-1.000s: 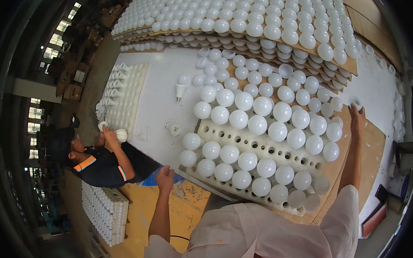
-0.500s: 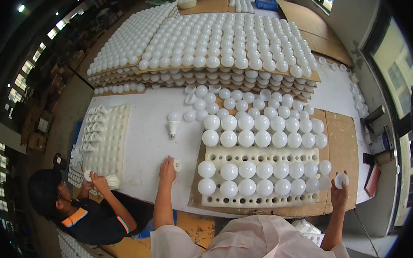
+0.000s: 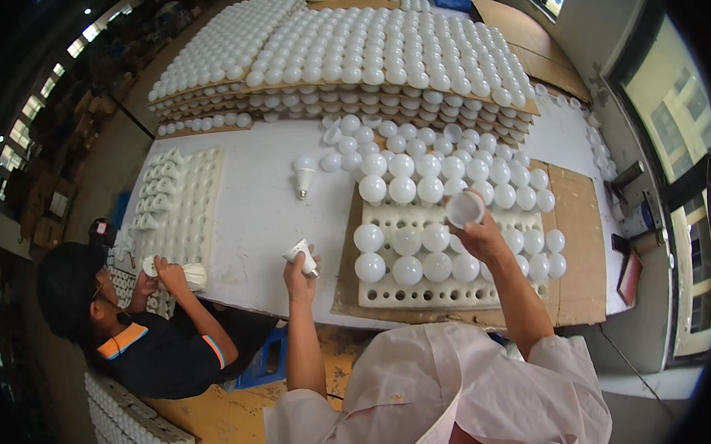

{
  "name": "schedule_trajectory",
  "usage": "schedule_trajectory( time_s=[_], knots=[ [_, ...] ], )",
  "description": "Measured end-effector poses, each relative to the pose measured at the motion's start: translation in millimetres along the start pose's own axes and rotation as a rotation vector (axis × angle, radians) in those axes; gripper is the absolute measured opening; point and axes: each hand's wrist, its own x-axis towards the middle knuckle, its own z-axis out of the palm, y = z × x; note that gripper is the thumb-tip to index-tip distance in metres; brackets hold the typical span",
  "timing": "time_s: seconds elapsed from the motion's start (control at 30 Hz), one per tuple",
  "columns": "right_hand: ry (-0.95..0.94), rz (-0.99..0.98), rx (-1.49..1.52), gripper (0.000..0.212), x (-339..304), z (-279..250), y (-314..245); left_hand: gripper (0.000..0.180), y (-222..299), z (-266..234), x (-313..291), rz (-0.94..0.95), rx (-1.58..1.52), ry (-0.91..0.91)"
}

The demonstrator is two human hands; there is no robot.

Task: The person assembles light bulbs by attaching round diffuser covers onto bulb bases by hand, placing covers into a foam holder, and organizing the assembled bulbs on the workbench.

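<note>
My left hand is closed around a white bulb base, its metal cap pointing down to the right, held over the table's front edge. In my right hand is a white dome bulb cover, its open rim facing up. That hand is over a cream foam tray, hiding part of its rows. Round white bulbs stand in the tray in two double rows. Behind the tray, loose bulb covers lie in a cluster. A bulb lies on the white table to the left.
Stacked cardboard layers of white domes fill the table's back. Cardboard lies under the foam tray. At the left a co-worker handles a white part beside another foam tray of bulb bases. A window wall borders the right.
My right hand has swung left from the tray's right end to above its middle, carrying the cover. My left hand has raised the base off the tabletop and tilted it.
</note>
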Motion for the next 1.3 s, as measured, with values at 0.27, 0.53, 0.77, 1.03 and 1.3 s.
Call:
schedule_trajectory(
  time_s=[0.27,0.53,0.77,1.03,1.3],
  knots=[
    [-0.351,0.194,-0.054,0.081,-3,57,44,0.068,61,72,-103,-0.106,0.136,-0.632],
    [-0.357,0.197,-0.047,0.081,-39,48,45,0.042,41,126,-141,-0.185,0.246,-0.713],
    [-0.293,0.227,0.089,0.080,-57,44,31,0.041,21,146,-145,-0.260,0.238,-0.747],
    [-0.340,0.036,-0.746,0.080,-62,40,9,0.040,25,148,-146,-0.324,0.389,-0.693],
    [-0.641,0.016,-1.226,0.080,-74,60,1,0.043,44,163,-155,-0.392,0.863,-0.798]
  ],
)
